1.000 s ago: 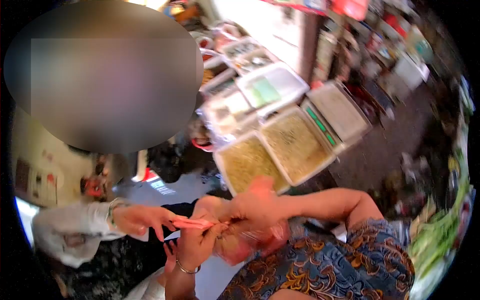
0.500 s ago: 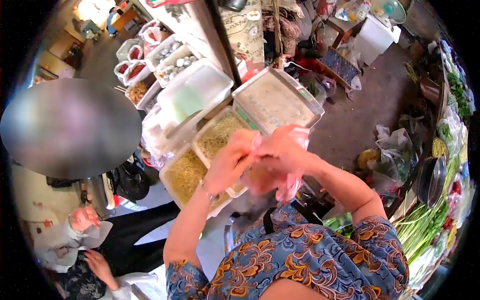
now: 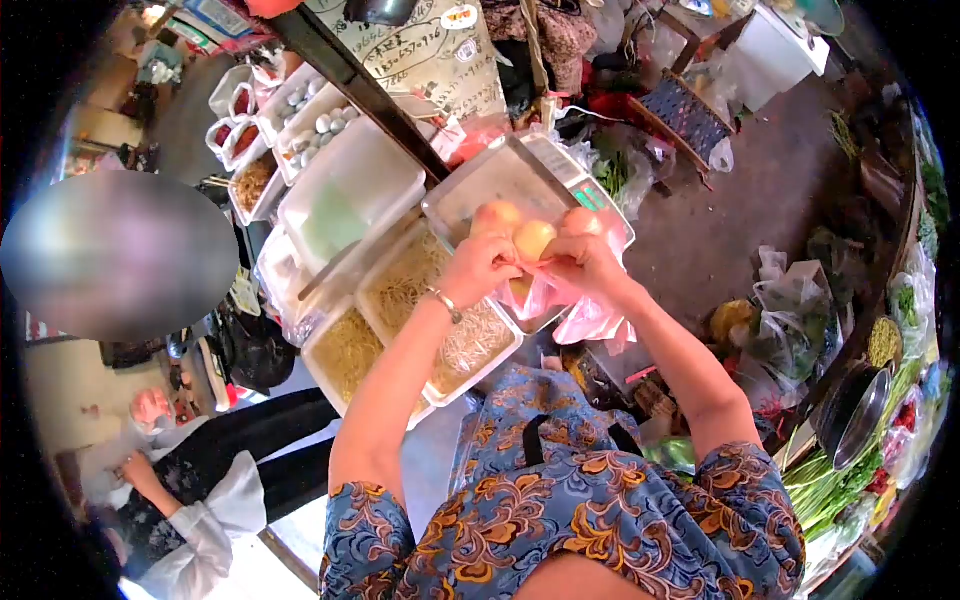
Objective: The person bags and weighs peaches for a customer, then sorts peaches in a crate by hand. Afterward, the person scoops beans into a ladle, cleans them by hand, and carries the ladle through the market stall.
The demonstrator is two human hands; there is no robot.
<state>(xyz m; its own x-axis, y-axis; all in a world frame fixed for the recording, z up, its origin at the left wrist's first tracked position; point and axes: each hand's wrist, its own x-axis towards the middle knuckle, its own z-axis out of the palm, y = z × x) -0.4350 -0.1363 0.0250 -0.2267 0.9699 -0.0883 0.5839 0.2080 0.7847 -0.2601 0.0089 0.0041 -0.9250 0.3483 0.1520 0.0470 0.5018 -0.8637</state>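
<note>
A pink plastic bag (image 3: 597,322) with several round, orange-yellow things (image 3: 535,240), perhaps fruit, lies over the tray of a weighing scale (image 3: 452,208). My left hand (image 3: 482,264) pinches the bag's gathered plastic just below them. Close beside it, my right hand (image 3: 588,268) grips the same plastic, fingers closed. The bag's loose end hangs past the tray's near edge. Green digits glow on the scale's display (image 3: 588,197).
Tubs of pale strands (image 3: 472,345) and yellow strands (image 3: 345,350) stand left of the scale. Beyond is a white tub (image 3: 375,185) and boxes of egg-like items (image 3: 325,125). Another person (image 3: 200,450) stands at left. Greens (image 3: 835,480) and a metal pan (image 3: 860,420) line the right.
The bag and both hands have come over the scale tray, and the round things now show clearly. The view has shifted. The other person's hands at left have changed position.
</note>
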